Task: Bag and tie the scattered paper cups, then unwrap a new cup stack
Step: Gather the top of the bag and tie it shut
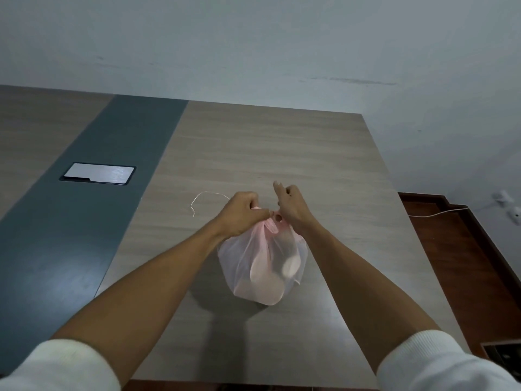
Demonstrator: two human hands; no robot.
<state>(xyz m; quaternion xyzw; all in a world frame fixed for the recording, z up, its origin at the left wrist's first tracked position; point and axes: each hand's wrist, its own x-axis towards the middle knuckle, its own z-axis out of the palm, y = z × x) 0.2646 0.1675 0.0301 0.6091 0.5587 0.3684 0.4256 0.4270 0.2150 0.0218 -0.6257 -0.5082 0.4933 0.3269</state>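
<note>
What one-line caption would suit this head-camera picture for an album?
Both hands, left hand and right hand, pinch the gathered top of a cup-filled plastic bag on the table.

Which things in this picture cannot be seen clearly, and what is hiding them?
- Cups in the bag, head view: film blurs them; number unclear.
- Bag knot: left hand and right hand cover the neck.
- Thin string: one end runs behind the left hand.
- New cup stack: none in view.
</note>
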